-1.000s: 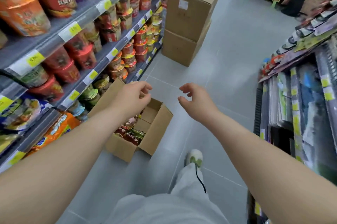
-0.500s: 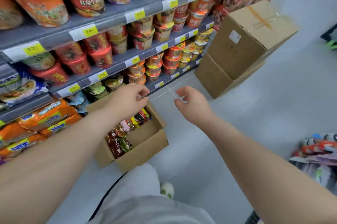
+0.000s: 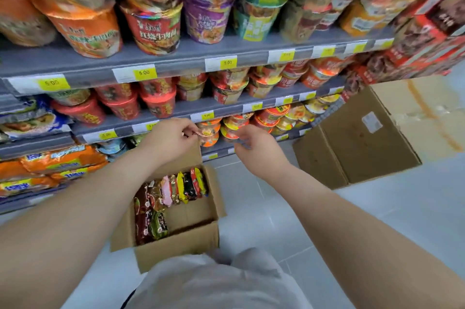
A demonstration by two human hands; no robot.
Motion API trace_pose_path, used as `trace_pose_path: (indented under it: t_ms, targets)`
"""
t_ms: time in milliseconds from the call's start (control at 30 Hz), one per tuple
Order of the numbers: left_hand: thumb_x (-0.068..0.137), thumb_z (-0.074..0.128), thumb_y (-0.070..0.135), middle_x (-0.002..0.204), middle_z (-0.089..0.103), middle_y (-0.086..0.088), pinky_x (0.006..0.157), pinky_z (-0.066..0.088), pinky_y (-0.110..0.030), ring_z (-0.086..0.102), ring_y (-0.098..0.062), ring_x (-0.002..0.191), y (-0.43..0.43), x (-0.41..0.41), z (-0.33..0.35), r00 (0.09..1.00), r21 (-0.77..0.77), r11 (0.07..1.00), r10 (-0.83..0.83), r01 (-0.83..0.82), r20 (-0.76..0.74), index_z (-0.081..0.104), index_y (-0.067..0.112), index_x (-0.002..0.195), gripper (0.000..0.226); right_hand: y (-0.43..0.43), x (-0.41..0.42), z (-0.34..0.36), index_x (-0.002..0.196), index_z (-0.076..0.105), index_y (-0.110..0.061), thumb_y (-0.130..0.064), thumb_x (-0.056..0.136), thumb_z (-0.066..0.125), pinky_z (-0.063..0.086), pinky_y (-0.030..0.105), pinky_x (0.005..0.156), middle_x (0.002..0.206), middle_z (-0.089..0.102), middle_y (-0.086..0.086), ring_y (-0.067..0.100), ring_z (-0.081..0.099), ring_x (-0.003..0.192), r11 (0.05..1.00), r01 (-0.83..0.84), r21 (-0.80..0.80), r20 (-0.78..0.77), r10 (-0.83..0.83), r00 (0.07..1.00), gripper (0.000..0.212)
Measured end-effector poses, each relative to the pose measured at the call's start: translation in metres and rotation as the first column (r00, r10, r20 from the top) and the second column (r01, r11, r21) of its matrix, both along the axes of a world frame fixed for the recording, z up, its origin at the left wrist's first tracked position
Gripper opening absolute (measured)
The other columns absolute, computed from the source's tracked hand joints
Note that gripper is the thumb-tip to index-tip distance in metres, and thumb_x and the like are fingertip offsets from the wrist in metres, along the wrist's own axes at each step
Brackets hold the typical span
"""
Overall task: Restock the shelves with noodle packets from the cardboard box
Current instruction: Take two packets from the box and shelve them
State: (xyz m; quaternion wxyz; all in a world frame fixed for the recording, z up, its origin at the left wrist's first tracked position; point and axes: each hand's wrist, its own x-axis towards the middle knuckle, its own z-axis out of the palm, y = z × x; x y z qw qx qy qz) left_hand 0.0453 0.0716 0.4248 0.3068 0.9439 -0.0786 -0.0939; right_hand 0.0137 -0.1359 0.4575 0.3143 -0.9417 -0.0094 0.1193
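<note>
Above open brown cardboard box [image 3: 176, 250] holding colourful plastic noodle packets [image 3: 176, 187]: left hand [image 3: 173, 136], right hand [image 3: 256, 145], both loosely curled, empty, apart.

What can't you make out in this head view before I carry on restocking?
Head view only:
- left hand: motion blur hides whether its fingers pinch anything.
- open cardboard box: the left forearm covers its far left corner.
- noodle packets: print too blurred to read.
- shelf price labels: small print blurred.

Your hands in view: two, left hand [image 3: 173, 136] and right hand [image 3: 256, 147]. Cardboard boxes on floor: three. One open box [image 3: 176, 248]; two closed, upper shut box [image 3: 364, 142] and lower shut box [image 3: 319, 167]. Noodle packets [image 3: 176, 187]: too bunched to count.
</note>
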Motion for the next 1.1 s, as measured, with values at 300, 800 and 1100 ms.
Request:
trace_pose_path:
  t_ms: [300, 800, 1100]
  targets:
    - [0.086, 0.062, 0.021, 0.1, 0.069, 0.0, 0.077, 0.044, -0.023, 0.063, -0.018, 0.091, 0.03, -0.016, -0.03, 0.841, 0.105, 0.848, 0.53, -0.52, -0.107, 0.068, 0.016, 0.108, 0.023, 0.049, 0.112, -0.05, 0.116, 0.059, -0.019, -0.022, 0.089, 0.056, 0.047, 0.029, 0.083, 0.115, 0.063, -0.001, 0.019, 0.059, 0.104, 0.899, -0.437, 0.033, -0.121, 0.437, 0.891, 0.027]
    - [0.089, 0.057, 0.029, 0.108, 0.067, -0.001, 0.084, 0.045, -0.029, 0.061, -0.022, 0.096, 0.077, -0.145, -0.186, 0.383, 0.226, 0.442, 0.885, -0.868, -0.264, 0.065, 0.018, 0.11, 0.025, 0.176, 0.063, -0.227, 0.119, 0.057, -0.02, -0.021, 0.088, 0.056, 0.047, 0.032, 0.089, 0.117, 0.061, 0.001, 0.019, 0.057, 0.105, 0.492, -0.87, 0.02, -0.288, 0.837, 0.466, 0.031]
    - [0.089, 0.053, 0.025, 0.111, 0.066, -0.007, 0.082, 0.047, -0.032, 0.059, -0.03, 0.101, 0.092, -0.149, -0.452, 0.394, 0.298, 0.506, 0.844, -0.809, -0.364, 0.058, 0.018, 0.122, 0.034, 0.193, 0.033, -0.492, 0.121, 0.056, -0.021, -0.016, 0.085, 0.057, 0.046, 0.034, 0.093, 0.127, 0.056, 0.002, 0.022, 0.054, 0.112, 0.306, -0.951, -0.032, -0.361, 0.884, 0.297, 0.037]
